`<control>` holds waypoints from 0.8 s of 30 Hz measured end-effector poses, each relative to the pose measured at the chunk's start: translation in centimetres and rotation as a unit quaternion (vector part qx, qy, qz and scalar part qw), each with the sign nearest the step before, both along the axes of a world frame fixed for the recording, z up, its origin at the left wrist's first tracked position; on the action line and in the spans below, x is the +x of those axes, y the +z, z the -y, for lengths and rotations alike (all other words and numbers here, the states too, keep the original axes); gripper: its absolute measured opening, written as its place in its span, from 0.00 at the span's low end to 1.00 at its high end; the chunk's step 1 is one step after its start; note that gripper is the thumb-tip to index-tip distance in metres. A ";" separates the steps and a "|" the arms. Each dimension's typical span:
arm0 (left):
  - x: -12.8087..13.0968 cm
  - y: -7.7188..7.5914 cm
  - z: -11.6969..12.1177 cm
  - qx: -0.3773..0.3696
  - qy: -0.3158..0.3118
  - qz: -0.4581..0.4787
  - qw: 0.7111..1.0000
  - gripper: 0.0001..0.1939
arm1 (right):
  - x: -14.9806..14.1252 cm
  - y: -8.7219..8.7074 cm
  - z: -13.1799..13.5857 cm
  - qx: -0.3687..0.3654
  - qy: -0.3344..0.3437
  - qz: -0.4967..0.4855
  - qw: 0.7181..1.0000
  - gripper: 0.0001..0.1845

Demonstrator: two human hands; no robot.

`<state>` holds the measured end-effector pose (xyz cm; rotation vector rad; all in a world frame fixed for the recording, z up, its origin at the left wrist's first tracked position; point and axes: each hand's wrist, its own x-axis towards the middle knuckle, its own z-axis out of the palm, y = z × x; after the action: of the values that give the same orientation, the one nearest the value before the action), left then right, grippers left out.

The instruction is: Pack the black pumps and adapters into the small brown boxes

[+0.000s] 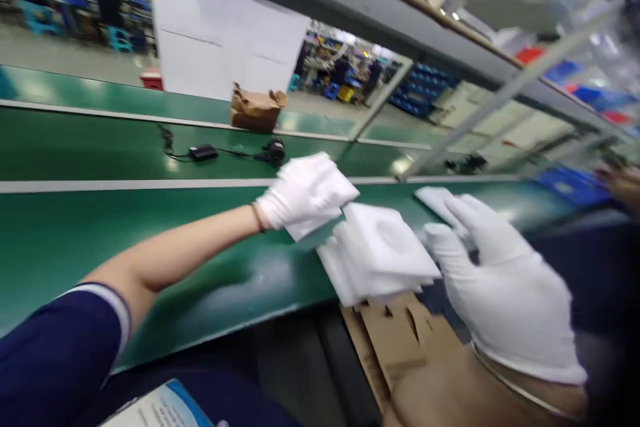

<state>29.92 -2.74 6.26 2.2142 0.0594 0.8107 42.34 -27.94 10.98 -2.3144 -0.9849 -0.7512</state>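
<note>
My left hand (305,193), in a white glove, is closed on some thin white foam pads (345,188) above the green bench. Just right of it, a stack of white foam pads (390,240) sits at the bench's near edge; the top one has a round recess. My right hand (505,287), also gloved, is to the right of the stack with thumb and fingers apart, and nothing shows between them. Beyond its fingertips is another flat white piece (434,201), partly hidden by the hand; whether they touch I cannot tell.
On the green bench (150,227), a black power adapter with a cable (203,152) lies behind a white strip. An open brown cardboard box (257,110) stands farther back. Flattened cardboard (395,340) is below the near edge. A blue tray (570,185) is at right. Slanted metal posts rise behind.
</note>
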 end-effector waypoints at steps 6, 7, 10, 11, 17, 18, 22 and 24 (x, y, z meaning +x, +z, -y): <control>-7.6 -2.9 -3.2 0.030 0.079 -0.091 0.992 0.27 | 4.3 -7.2 7.6 -0.253 -0.295 -0.301 0.871 0.31; -8.4 -3.5 -3.3 0.039 0.090 -0.109 0.989 0.27 | 4.6 -10.1 8.4 -0.282 -0.260 -0.347 0.856 0.29; -9.4 -4.3 -2.7 0.067 0.084 -0.132 0.985 0.30 | 4.1 -18.5 8.3 -0.309 -0.226 -0.369 0.847 0.35; -9.5 -4.3 -2.3 0.072 0.073 -0.133 0.986 0.31 | 3.8 -20.6 7.8 -0.315 -0.229 -0.362 0.847 0.38; -10.6 -4.0 -1.5 0.060 0.034 -0.101 0.992 0.25 | 2.9 -24.1 8.2 -0.304 -0.260 -0.352 0.846 0.25; -10.8 -4.1 -1.5 0.054 0.036 -0.104 0.992 0.25 | 2.7 -23.4 9.0 -0.298 -0.274 -0.347 0.846 0.25; -11.6 -4.3 -0.8 0.044 0.023 -0.119 0.992 0.28 | 0.1 -17.6 14.0 -0.233 -0.388 -0.252 0.855 0.28; -11.8 -4.3 -0.2 0.024 -0.010 -0.106 0.994 0.27 | -2.6 -12.9 17.6 -0.154 -0.473 -0.133 0.857 0.30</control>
<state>18.14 -2.56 2.00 2.3363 0.1227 0.5683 39.70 -45.53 -1.89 -3.0653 0.2622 -0.5920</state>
